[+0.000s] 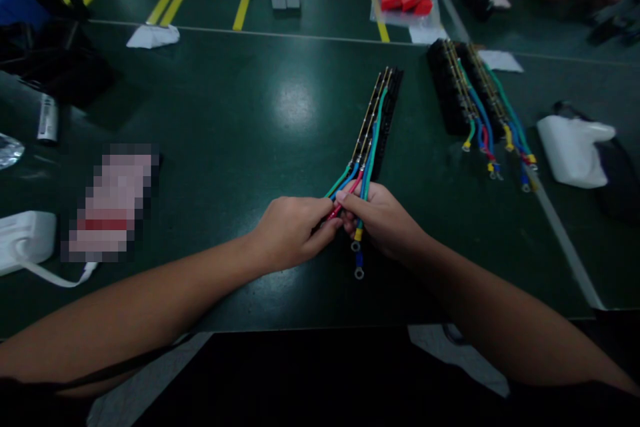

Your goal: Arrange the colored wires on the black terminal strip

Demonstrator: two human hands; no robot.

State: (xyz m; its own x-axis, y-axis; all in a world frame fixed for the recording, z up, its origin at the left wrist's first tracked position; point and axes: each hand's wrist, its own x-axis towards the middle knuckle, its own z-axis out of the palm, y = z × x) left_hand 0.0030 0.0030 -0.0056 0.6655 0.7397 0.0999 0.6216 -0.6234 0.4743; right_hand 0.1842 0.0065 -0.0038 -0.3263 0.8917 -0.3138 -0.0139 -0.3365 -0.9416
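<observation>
Left hand pinches the red wire beside the right hand, which clasps the remaining wires where they leave the black strip; advisable: separate one wire, steadying the bundle just beyond the grip.

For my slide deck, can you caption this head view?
Both hands, left and right, pinch coloured wires of a black terminal strip on a green table.
</observation>
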